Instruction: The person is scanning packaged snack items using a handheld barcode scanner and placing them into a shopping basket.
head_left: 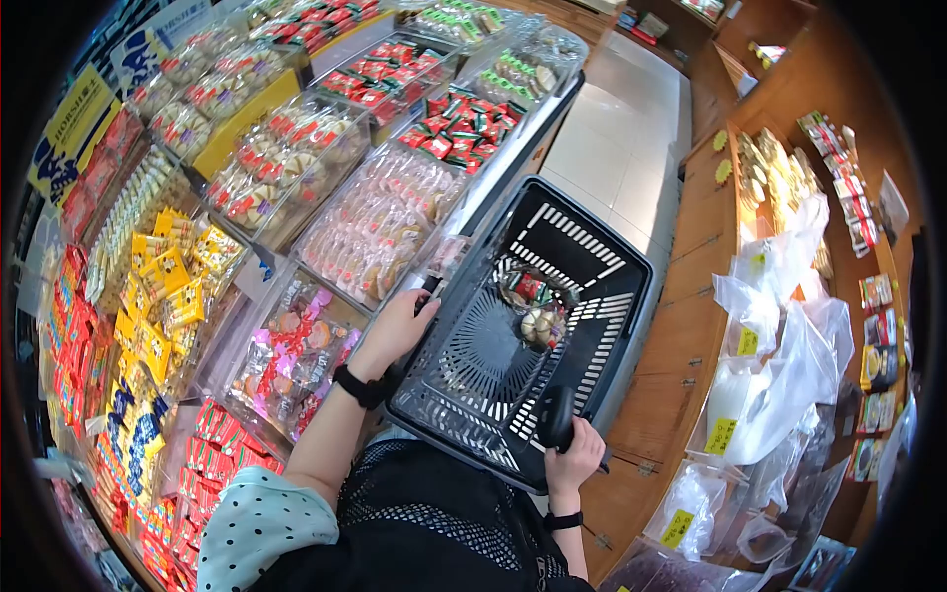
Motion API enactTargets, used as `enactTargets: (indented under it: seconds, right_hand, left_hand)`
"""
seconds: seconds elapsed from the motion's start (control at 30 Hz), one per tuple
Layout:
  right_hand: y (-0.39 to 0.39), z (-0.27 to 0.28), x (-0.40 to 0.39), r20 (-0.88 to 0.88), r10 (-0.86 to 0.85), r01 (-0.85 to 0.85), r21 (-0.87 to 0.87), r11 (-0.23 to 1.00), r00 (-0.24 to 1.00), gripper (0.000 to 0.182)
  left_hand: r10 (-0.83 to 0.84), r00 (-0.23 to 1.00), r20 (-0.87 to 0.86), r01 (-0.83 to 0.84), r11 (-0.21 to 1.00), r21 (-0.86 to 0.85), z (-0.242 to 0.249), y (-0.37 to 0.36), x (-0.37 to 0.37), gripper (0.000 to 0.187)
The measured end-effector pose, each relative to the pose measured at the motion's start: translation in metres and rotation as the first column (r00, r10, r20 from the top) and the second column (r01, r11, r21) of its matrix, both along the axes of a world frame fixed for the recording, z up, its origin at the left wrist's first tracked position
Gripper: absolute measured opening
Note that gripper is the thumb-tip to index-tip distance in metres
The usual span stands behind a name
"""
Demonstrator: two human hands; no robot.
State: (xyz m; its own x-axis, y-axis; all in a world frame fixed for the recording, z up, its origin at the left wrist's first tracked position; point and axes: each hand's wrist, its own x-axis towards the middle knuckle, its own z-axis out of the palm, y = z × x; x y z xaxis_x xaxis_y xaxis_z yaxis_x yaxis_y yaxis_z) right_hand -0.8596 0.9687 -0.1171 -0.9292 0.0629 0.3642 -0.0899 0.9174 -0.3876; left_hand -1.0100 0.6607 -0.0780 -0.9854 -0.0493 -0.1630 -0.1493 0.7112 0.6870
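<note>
A dark grey shopping basket with slotted walls is in front of my body. In it lie a few small wrapped items, one of them red and green. My left hand is at the basket's left rim, its fingers around a black piece there. At the near right rim my right hand is closed on a black rounded object, whose nature I cannot make out. Both wrists carry black bands.
Clear bins of red-and-green packets, pale wrapped snacks and yellow packets fill the display at left. A tiled aisle runs ahead. At right, a wooden counter holds plastic bags.
</note>
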Motion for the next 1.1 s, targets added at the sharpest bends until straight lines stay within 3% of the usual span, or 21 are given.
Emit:
enactTargets:
  seconds: [0.07,0.17,0.27,0.3,0.37,0.4,0.47,0.5,0.57,0.6,0.7,0.73,0.83,0.87,0.97,1.0,1.03,1.1]
  right_hand:
    - [0.001,-0.007,0.000,-0.054,-0.067,0.066,-0.013,0.998,0.996,0.047]
    - [0.003,-0.017,0.002,-0.065,-0.091,0.091,-0.005,0.996,0.994,0.047]
    - [0.003,-0.013,-0.001,-0.054,-0.078,0.079,0.012,0.997,0.995,0.047]
    - [0.002,-0.011,-0.002,-0.047,-0.068,0.069,0.008,0.998,0.997,0.047]
    - [0.003,-0.013,-0.002,-0.049,-0.063,0.064,0.015,0.998,0.997,0.048]
    - [0.003,-0.013,-0.002,-0.046,-0.058,0.059,0.015,0.998,0.997,0.048]
    - [0.003,-0.012,-0.002,-0.047,-0.057,0.058,0.016,0.998,0.997,0.049]
    - [0.002,-0.010,-0.002,-0.040,-0.056,0.056,0.010,0.998,0.998,0.049]
    - [0.002,-0.008,-0.004,-0.040,-0.061,0.061,0.003,0.998,0.997,0.048]
    - [0.002,-0.008,-0.004,-0.039,-0.065,0.065,-0.002,0.998,0.997,0.048]
    - [0.001,-0.010,-0.002,-0.043,-0.083,0.082,-0.010,0.997,0.996,0.047]
    - [0.002,-0.010,-0.003,-0.049,-0.089,0.089,-0.010,0.996,0.995,0.047]
    - [0.001,-0.010,-0.002,-0.049,-0.091,0.090,-0.014,0.996,0.995,0.047]
    - [0.001,-0.009,-0.002,-0.046,-0.095,0.094,-0.016,0.995,0.994,0.047]
    - [0.001,-0.009,-0.002,-0.048,-0.104,0.103,-0.026,0.994,0.993,0.047]
    - [0.001,-0.008,-0.002,-0.048,-0.110,0.108,-0.025,0.994,0.993,0.047]
    - [0.002,-0.008,-0.003,-0.051,-0.106,0.105,-0.026,0.994,0.993,0.047]
    - [0.001,-0.008,-0.003,-0.063,-0.123,0.120,-0.047,0.992,0.990,0.047]
  left_hand:
    - [0.044,0.998,0.041,-0.048,0.993,0.108,-0.001,-0.011,0.005,0.037]
    - [0.069,0.994,-0.086,-0.054,0.986,0.161,0.001,-0.023,-0.011,0.034]
    - [-0.299,0.929,-0.216,0.241,0.935,-0.259,0.032,-0.008,-0.039,0.048]
    - [-0.295,0.930,-0.220,0.237,0.938,-0.253,0.028,-0.006,-0.053,0.048]
    - [-0.594,0.777,-0.207,0.296,0.636,-0.712,0.007,-0.001,-0.081,0.057]
    - [-0.595,0.776,-0.211,0.295,0.637,-0.712,-0.004,0.002,-0.089,0.057]
    - [-0.585,0.803,0.112,0.373,0.347,-0.861,-0.028,0.010,-0.104,0.069]
    - [-0.588,0.802,0.107,0.369,0.346,-0.863,-0.043,0.015,-0.110,0.069]
    - [-0.466,0.873,0.144,0.266,0.208,-0.941,-0.060,0.026,-0.119,0.068]
    - [-0.531,0.839,0.120,0.211,0.114,-0.971,-0.061,0.024,-0.121,0.057]
    - [-0.529,0.827,0.193,0.231,0.006,-0.973,-0.082,0.026,-0.128,0.058]
    - [-0.608,0.793,0.032,0.068,0.037,-0.997,-0.092,0.020,-0.127,0.049]
    - [-0.644,0.761,0.082,0.134,0.032,-0.990,-0.123,0.012,-0.134,0.044]
    - [-0.686,0.724,-0.077,0.011,0.123,-0.992,-0.124,0.009,-0.133,0.039]
    - [-0.620,0.781,-0.076,-0.042,0.069,-0.997,-0.127,0.010,-0.134,0.034]
    - [-0.651,0.749,-0.122,-0.035,0.146,-0.989,-0.115,0.010,-0.131,0.028]
    - [-0.648,0.751,-0.124,-0.038,0.144,-0.989,-0.103,0.012,-0.128,0.028]
    - [-0.596,0.800,-0.070,0.092,0.238,-0.967,-0.097,0.016,-0.124,0.025]
